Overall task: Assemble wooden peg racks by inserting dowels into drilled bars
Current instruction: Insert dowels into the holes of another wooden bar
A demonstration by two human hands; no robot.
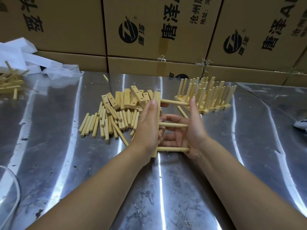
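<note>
1. Head view, as I'd see it standing alongside: the half-built rack is one drilled bar (157,96) with three dowels (172,125) seated in it. It is held between both hands just to the right of the heap of drilled bars (129,98), on the side nearer the person and over the counter (166,188). I cannot tell whether its near end rests on the metal.
2. Left hand (147,123) lies flat against the bar's outer face with its fingers straight; I see no wrap around the wood. Right hand (192,130) is also open. Its palm is set against the dowels' free ends, thumb up, with the fingers reaching under the dowels toward the bar.
3. The bar's long axis runs away from the person, with its far end close by the heap's right edge. All three dowels stick out sideways to the right, parallel, roughly level and square to the bar.
4. To my eye this is light, stiff, dry wood that is neither slippery nor fragile. The pegs probably hold by friction alone, so one could cock or slip out. The bar's flat faces look the best place to grip, with any push kept straight along the dowels.
5. Loose dowels (106,123) lie left of and in front of the heap. Finished racks (209,95) stand to its right, pegs up.
</note>
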